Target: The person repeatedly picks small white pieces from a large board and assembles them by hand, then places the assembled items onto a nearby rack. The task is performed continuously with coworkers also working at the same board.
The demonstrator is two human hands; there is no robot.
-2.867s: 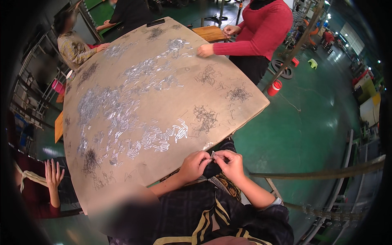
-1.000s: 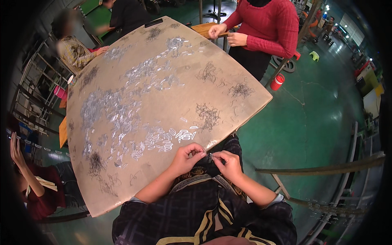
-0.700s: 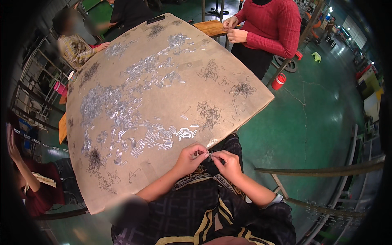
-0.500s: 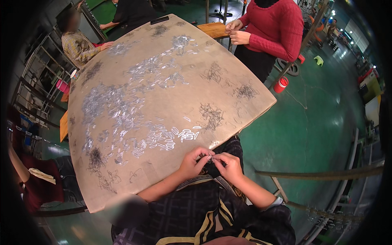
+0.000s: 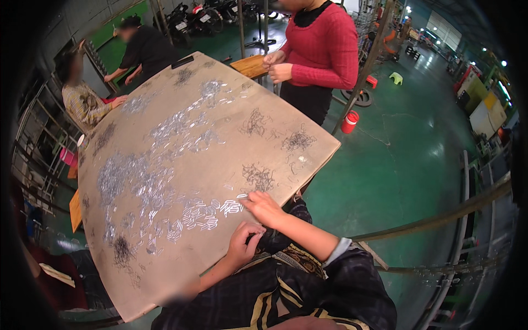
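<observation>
Our left grip (image 5: 243, 243) is curled near the edge of the surface (image 5: 236, 140); our right grip (image 5: 265, 210) is beside shiny loops (image 5: 231, 207) lying there. We can't tell if either is closed. Pinching 1 loop softly should work best.

White lamps (image 5: 504, 64) shine above the green floor (image 5: 418, 187).
</observation>
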